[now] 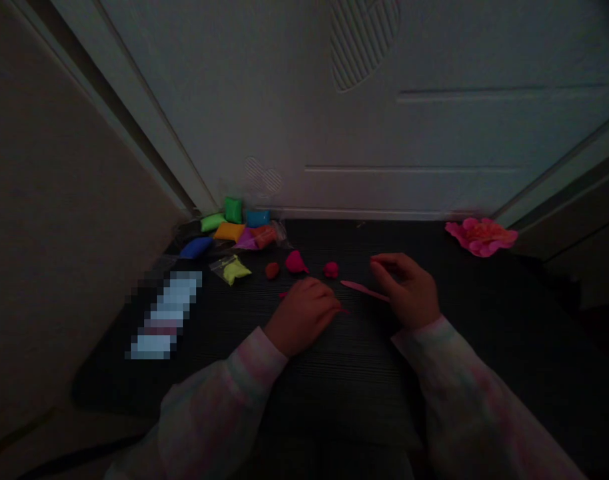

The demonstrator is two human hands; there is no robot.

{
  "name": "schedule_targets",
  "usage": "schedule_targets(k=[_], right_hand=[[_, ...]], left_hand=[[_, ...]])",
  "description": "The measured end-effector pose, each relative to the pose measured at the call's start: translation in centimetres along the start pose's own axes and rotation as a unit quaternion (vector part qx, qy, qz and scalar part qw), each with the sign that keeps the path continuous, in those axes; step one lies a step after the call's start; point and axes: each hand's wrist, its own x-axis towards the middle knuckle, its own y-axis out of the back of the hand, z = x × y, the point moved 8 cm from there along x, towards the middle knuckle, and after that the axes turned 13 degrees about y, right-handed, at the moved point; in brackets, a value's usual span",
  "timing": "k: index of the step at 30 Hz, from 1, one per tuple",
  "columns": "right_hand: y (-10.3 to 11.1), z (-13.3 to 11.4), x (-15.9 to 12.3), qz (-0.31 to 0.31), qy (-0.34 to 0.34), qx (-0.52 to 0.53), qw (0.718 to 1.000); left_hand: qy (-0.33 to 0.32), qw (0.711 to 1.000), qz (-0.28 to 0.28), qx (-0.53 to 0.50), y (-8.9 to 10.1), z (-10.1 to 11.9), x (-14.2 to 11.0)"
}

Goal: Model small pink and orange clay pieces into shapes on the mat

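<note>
My left hand (305,315) is closed low over the dark tabletop, fingers bent downward. A thin pink piece (343,311) pokes out at its fingertips, and a bit of brighter pink shows at its far left side; most is covered. My right hand (408,288) has thumb and index finger curled together in a pinch; whatever is between the tips is too small and dark to make out. A pink modelling knife (363,290) lies on the table, one end beside or under that hand. Between and beyond the hands sit a round pink clay lump (330,269) and a pointed pink lump (296,262).
An orange-brown clay ball (272,271) and a yellow clay packet (236,270) lie left of the lumps. Several coloured clay packets (229,231) are heaped at the back left. A pixelated bright rectangle (167,317) lies at left, a pink flower (482,236) at back right. A white door (409,140) stands behind.
</note>
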Motion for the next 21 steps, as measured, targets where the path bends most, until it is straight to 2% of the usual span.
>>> schedule_targets(k=[2, 4, 7, 12, 17, 21], right_hand=[[-0.1, 0.0, 0.0, -0.009, -0.003, -0.005, 1.000], [-0.4, -0.2, 0.1, -0.021, 0.001, -0.010, 1.000], [-0.9, -0.8, 0.1, -0.033, 0.024, -0.007, 0.999], [-1.8, -1.2, -0.1, -0.053, 0.057, -0.010, 0.997], [-2.1, -1.2, -0.2, -0.055, 0.073, -0.003, 0.996], [-2.3, -1.2, -0.3, -0.059, 0.081, -0.001, 0.995]], left_hand=[[0.061, 0.997, 0.056, 0.007, 1.9, -2.7, -0.6], [0.098, 0.992, 0.080, 0.027, 2.9, -4.7, -1.2], [0.125, 0.986, 0.096, 0.050, 3.1, -6.2, -1.6], [0.105, 0.988, 0.072, 0.088, 1.7, -5.4, -1.2], [0.083, 0.980, 0.054, 0.174, 1.3, -3.8, -1.3], [0.106, 0.978, 0.049, 0.172, 1.0, -3.5, -1.1]])
